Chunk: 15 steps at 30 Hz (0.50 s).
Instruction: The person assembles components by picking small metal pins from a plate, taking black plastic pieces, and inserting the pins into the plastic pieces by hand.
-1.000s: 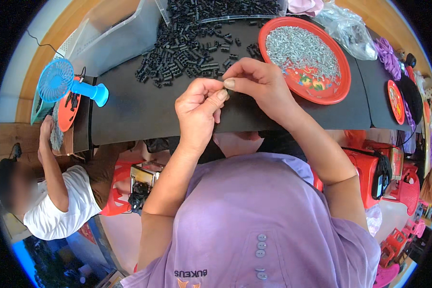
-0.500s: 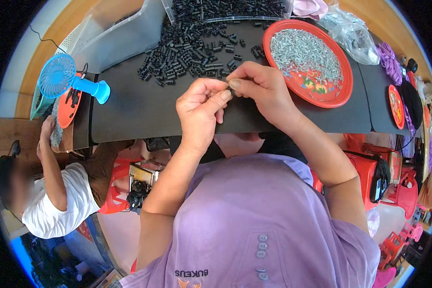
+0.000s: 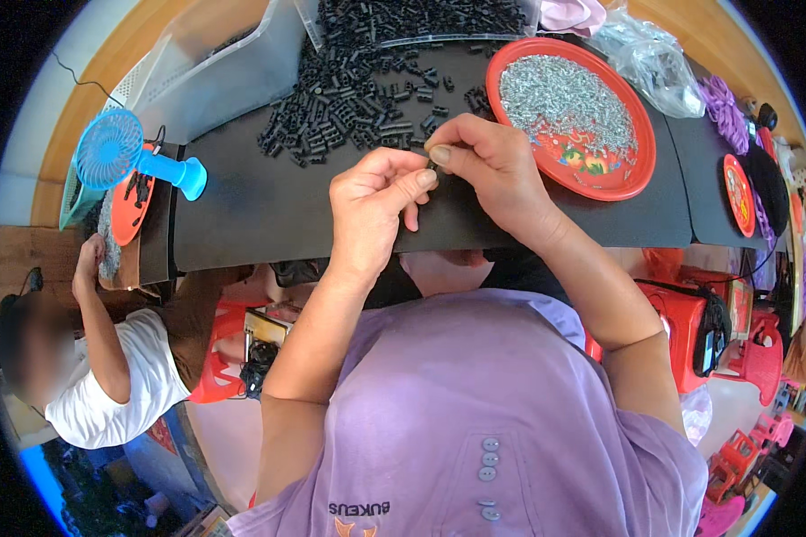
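Looking through the head view, we see little change from half a second ago: our hands stay together over the tabletop (image 3: 260, 210), so the fingertip work seems ongoing. Our left hand (image 3: 372, 201) pinches a small dark piece (image 3: 433, 166), just short of the black parts (image 3: 336, 112); our right hand (image 3: 503, 177) closes thumb and forefinger at its upper end. Fingers hide most of it, and we cannot tell what the right fingertips grip.
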Each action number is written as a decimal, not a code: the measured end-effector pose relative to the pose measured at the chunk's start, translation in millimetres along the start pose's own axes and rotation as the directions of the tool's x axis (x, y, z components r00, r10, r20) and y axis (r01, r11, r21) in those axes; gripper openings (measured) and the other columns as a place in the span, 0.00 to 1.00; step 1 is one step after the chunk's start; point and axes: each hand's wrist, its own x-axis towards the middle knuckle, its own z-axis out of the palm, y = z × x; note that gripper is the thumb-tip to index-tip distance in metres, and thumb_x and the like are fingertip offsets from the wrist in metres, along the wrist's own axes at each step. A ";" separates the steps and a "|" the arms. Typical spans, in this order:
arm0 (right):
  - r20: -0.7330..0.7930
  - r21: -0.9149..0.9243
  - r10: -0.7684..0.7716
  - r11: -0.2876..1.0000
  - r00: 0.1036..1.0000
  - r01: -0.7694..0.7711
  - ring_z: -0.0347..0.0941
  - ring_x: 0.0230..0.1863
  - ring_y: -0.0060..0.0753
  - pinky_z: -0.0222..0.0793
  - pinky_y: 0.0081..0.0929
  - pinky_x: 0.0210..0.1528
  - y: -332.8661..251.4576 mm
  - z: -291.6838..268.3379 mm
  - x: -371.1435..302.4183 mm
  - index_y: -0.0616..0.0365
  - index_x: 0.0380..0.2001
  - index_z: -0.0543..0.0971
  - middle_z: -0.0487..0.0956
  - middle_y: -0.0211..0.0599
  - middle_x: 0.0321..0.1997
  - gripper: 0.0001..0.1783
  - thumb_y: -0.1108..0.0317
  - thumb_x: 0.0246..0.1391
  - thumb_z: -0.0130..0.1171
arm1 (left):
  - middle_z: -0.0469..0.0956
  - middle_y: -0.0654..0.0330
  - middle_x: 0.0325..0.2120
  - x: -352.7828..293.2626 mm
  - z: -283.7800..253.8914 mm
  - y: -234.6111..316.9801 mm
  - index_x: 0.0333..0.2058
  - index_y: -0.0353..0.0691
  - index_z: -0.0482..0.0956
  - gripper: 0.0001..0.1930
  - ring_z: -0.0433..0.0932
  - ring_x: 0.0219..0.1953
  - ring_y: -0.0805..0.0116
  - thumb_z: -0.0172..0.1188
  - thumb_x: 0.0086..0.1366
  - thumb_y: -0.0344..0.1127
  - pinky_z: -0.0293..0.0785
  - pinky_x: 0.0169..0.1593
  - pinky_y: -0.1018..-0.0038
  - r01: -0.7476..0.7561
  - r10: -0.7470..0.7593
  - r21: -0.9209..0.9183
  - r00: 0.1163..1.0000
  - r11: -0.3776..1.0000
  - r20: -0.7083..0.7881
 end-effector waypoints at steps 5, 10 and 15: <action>0.002 -0.043 -0.030 0.999 1.000 0.030 0.77 0.27 0.33 0.70 0.28 0.30 0.5 -0.8 0.1 0.63 0.30 0.78 0.79 0.41 0.25 0.05 0.72 0.53 0.59 | 0.76 0.63 0.23 3.3 -0.7 8.8 0.33 0.33 0.79 0.04 0.72 0.23 0.80 0.63 0.60 0.26 0.65 0.19 0.84 0.031 -0.036 0.105 0.998 0.994 0.050; 0.041 0.157 0.176 0.971 0.984 -0.180 0.74 0.25 0.25 0.69 0.27 0.29 1.5 -0.5 1.4 0.65 0.30 0.78 0.79 0.37 0.23 0.06 0.72 0.53 0.59 | 0.76 0.64 0.22 5.3 0.9 3.8 0.32 0.34 0.79 0.02 0.70 0.21 0.81 0.62 0.61 0.26 0.63 0.18 0.85 0.017 -0.021 0.086 0.999 0.996 0.050; 0.035 0.189 0.182 0.964 0.983 -0.185 0.74 0.26 0.23 0.69 0.26 0.29 0.6 2.7 -1.5 0.66 0.30 0.78 0.79 0.37 0.23 0.07 0.72 0.53 0.59 | 0.76 0.63 0.24 5.2 -0.2 0.7 0.34 0.33 0.78 0.04 0.70 0.22 0.81 0.61 0.62 0.27 0.62 0.18 0.86 0.045 -0.045 0.035 0.999 0.998 0.022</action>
